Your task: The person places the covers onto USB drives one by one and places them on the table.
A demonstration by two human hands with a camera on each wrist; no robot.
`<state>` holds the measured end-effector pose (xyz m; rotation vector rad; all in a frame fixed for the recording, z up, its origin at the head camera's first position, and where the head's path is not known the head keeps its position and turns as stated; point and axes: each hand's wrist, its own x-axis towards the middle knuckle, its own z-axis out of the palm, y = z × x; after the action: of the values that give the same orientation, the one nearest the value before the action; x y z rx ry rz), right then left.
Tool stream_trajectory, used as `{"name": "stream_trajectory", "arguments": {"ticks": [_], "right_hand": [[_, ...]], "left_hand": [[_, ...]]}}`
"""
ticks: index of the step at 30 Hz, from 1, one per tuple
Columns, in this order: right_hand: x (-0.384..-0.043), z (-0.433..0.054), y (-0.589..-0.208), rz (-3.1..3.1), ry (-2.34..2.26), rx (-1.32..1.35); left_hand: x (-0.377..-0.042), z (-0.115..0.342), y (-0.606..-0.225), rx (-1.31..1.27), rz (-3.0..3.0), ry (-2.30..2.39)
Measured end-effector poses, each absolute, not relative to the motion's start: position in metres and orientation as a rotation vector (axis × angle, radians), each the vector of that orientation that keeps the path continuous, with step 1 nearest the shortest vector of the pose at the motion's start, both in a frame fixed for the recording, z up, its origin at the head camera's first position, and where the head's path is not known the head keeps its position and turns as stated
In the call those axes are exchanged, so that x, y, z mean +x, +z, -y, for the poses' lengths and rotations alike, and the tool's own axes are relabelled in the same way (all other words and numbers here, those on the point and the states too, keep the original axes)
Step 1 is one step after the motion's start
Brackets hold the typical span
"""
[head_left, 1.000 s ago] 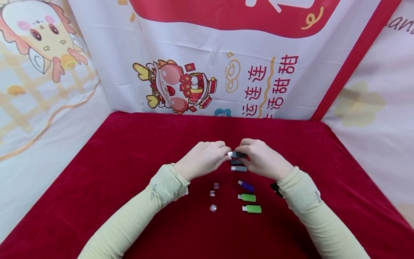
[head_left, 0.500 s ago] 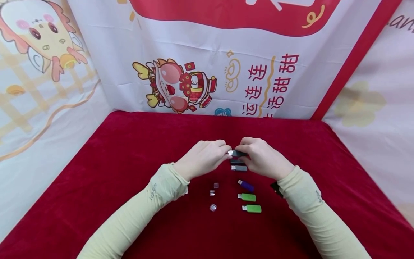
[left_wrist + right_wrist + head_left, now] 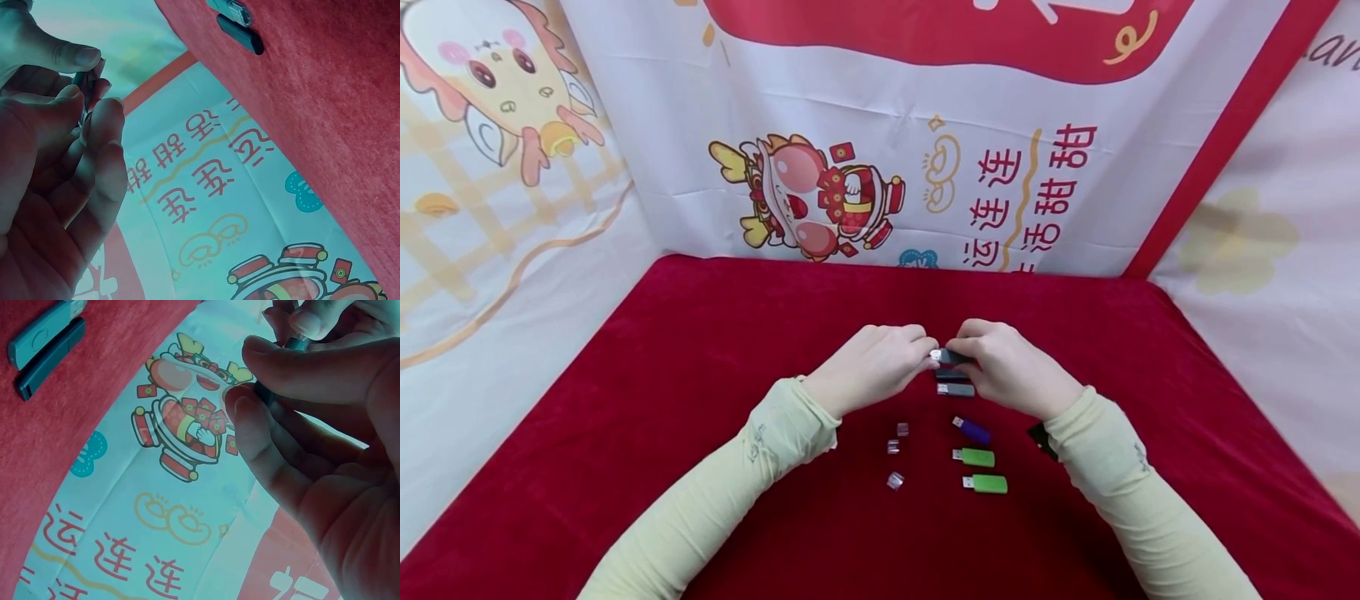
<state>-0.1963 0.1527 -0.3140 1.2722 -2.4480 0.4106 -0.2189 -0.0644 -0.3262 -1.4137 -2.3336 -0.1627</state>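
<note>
Between both hands, above the red cloth, is a dark grey USB flash drive (image 3: 952,357). My right hand (image 3: 1011,367) pinches its body with thumb and fingers. My left hand (image 3: 876,362) pinches the bright, pale end; fingertips partly cover it. In the right wrist view the drive (image 3: 296,344) shows between the two hands' fingertips, mostly hidden. Just below the hands lie a slim dark bar (image 3: 50,359) and a grey USB flash drive (image 3: 957,390) with a clear cap over its plug.
Nearer me lie a purple USB flash drive (image 3: 972,430) and two green ones, an upper green drive (image 3: 976,457) and a lower green drive (image 3: 988,484), plugs bare. Left of them sit three small clear caps (image 3: 895,481). A printed cloth backdrop (image 3: 850,100) stands behind the table.
Both hands stay in nearly the same place with the drive between them. The view shifts slightly; the things on the cloth have not moved.
</note>
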Motion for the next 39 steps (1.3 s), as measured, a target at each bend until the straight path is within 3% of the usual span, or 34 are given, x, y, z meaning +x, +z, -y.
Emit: {"name": "stream_trajectory", "arguments": {"ticks": [39], "right_hand": [[-0.1977,-0.1556,-0.3131,2.599,0.397,1.288]], "left_hand": [[-0.2187,0.0639,-0.3291,-1.438,2.499,-0.2]]}}
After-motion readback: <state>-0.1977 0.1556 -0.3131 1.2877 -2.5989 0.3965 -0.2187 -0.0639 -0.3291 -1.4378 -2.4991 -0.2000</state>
